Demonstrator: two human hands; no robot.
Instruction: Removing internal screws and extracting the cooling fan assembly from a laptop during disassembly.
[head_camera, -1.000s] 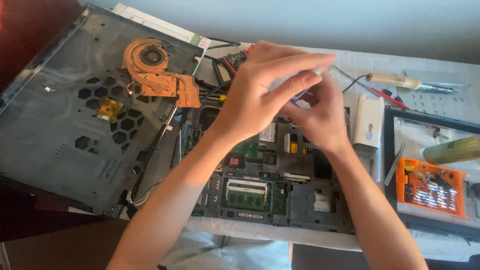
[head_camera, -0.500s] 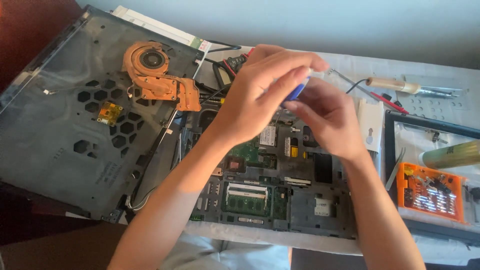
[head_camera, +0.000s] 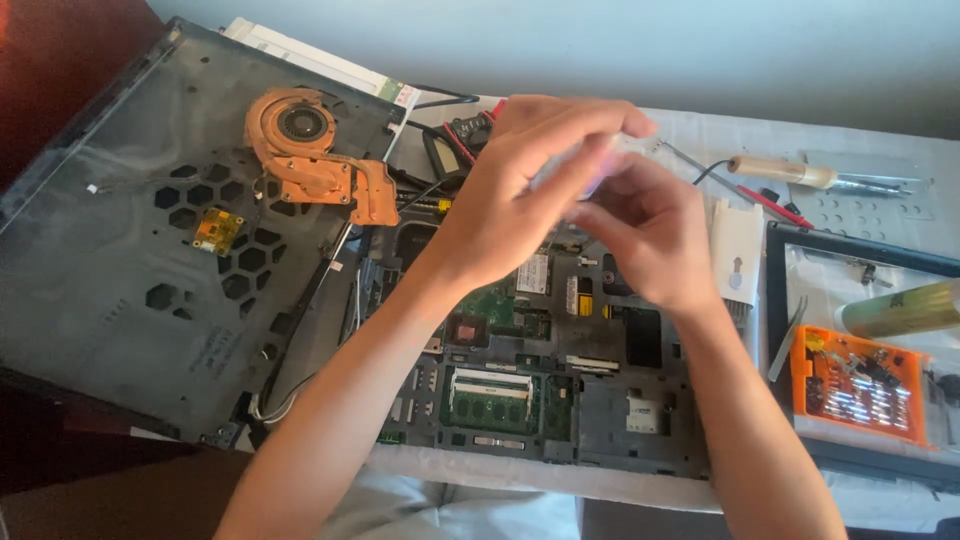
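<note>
Both of my hands hover together above an opened laptop mainboard (head_camera: 520, 400) on the table. My left hand (head_camera: 520, 190) reaches in from the lower left with its fingers stretched over my right hand (head_camera: 650, 235). Between the fingertips of both hands is a small bluish object (head_camera: 592, 182), blurred and mostly hidden, so its kind is unclear. The hands are raised off the board and touch each other around that object. A memory module (head_camera: 490, 395) lies exposed in the board below my wrists.
A dark laptop bottom cover (head_camera: 140, 250) lies at the left with a copper fan and heat pipe (head_camera: 310, 155) on it. At the right are a white block (head_camera: 735, 250), a wooden-handled tool (head_camera: 790, 172), a black tray (head_camera: 850, 255), an orange bit case (head_camera: 860, 385) and tweezers (head_camera: 788, 340).
The hands have stayed joined above the board and shifted slightly. The blue object seen between them half a second ago is now blurred and more covered by the fingers.
</note>
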